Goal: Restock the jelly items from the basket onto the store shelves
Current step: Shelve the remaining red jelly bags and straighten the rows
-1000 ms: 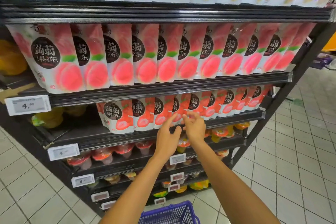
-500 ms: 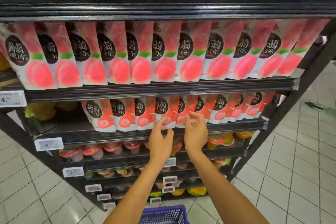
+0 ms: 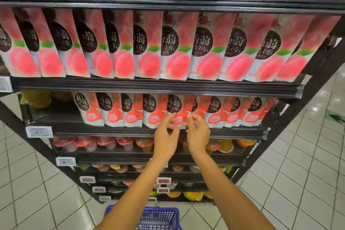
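— Since the frame before, what had moved in the head view?
— Hardly anything. Both hands stayed on the same pouch (image 3: 176, 111) of jelly; the left hand (image 3: 165, 137) had drawn its spread fingers in.
— And their state?
— The left hand pinched the pouch's lower edge between thumb and forefinger. The right hand (image 3: 198, 133) had its fingers curled against the pouch's right side; whether it actually gripped, I couldn't tell.
— Where did the pouch sit?
— Straight ahead of both hands and just above them. It stood in the lower row on the shelf (image 3: 115, 131), long axis upright, overlapped by its neighbours. Both hands touched it, so neither was nearer. I judged the coming move was only to seat it square and let go.
— Counts?
— One basket (image 3: 160, 218), blue, down between the forearms; its contents were out of sight. Nine dark labels counted in that lower row, the right end too overlapped to be sure. About twelve peach pouches stood in the row above (image 3: 175, 46).
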Motion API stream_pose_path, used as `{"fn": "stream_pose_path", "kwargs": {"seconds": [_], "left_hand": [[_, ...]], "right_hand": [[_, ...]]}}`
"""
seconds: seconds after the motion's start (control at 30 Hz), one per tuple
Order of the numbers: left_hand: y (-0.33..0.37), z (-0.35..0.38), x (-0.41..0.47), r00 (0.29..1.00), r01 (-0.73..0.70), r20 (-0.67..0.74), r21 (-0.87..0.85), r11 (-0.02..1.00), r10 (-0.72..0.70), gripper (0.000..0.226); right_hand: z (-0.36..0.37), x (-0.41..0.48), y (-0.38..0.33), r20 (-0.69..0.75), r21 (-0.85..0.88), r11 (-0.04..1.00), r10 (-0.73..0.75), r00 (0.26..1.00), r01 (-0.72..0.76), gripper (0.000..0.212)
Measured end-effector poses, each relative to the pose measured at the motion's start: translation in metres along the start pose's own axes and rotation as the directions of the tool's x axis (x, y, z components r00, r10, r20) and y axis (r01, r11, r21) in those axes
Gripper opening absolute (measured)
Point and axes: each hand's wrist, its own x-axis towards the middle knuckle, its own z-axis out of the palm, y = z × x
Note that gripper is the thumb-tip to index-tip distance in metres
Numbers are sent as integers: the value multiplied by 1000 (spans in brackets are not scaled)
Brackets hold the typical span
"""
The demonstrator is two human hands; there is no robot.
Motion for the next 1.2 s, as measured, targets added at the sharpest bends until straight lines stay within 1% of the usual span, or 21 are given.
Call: {"fn": "stream_pose_path", "kwargs": {"seconds": [0.03,0.07,0.13,0.2,0.23,0.37,0.47,0.57,0.6,0.67,0.73,0.8,0.87,0.93,0.97,1.0,1.03,1.07,1.1,1.13,1.2], "left_hand": [[0,3,0,1000,1,-8,-2,1000,-1,41],[1,7,-1,1000,3,-16,-8,1000,-3,39],[3,13,-2,999,11,-30,-26,1000,-12,34],[7,20,-2,1000,7,-26,-45,999,-8,29],[9,24,-2,1000,-3,-10,-52,999,3,28],[14,37,2,996,-28,88,-41,999,31,30],[14,45,3,992,-32,123,-36,999,36,38],[11,50,4,988,-42,145,-28,999,45,42],[10,52,4,987,-46,156,-20,999,49,43],[8,55,4,986,-44,162,-15,999,46,43],[8,59,4,990,-38,136,-18,999,40,41],[8,64,4,994,-34,104,-29,999,37,38],[9,69,4,993,-44,107,-52,998,49,38],[11,73,3,988,-55,141,-61,997,63,40],[13,76,3,984,-61,164,-58,996,70,41],[15,79,3,980,-65,186,-57,996,74,42],[17,82,2,975,-64,208,-57,996,74,43],[19,86,2,971,-60,228,-53,997,70,45],[20,89,1,967,-57,247,-46,997,66,46],[22,92,1,962,-56,265,-38,998,64,47],[23,99,-1,953,-52,299,-30,998,59,49]], "right_hand": [[-3,1,1,32,39,999,-7,999,6,19],[-7,1,2,26,59,998,-18,999,16,18],[-13,3,6,-90,44,999,-26,996,30,22],[-19,5,9,-218,34,999,11,976,-3,27],[-21,7,10,-235,28,999,21,972,-15,27],[-27,16,13,-151,-17,999,35,988,-38,13],[-31,19,19,-168,-40,999,12,986,-19,20],[-36,21,23,-188,-48,998,17,982,-26,20],[-39,21,23,-186,-31,999,27,982,-33,18],[-44,25,25,-146,21,1000,26,989,-23,5],[-48,28,27,-93,86,996,5,996,3,8],[-54,29,31,-114,101,995,-5,993,17,2],[-60,31,36,-210,128,992,5,978,22,20],[-68,36,42,-311,117,993,52,949,-16,31],[-72,39,43,-327,102,994,72,942,-41,30],[-76,43,45,-314,92,994,83,946,-57,24],[-79,45,46,-288,86,995,74,955,-51,12],[-81,46,44,-262,83,996,61,963,-40,6],[-83,46,43,-254,72,997,47,966,-29,11],[-84,46,44,-256,60,998,47,966,-33,13],[-89,47,47,-286,47,997,68,956,-57,10]]}}
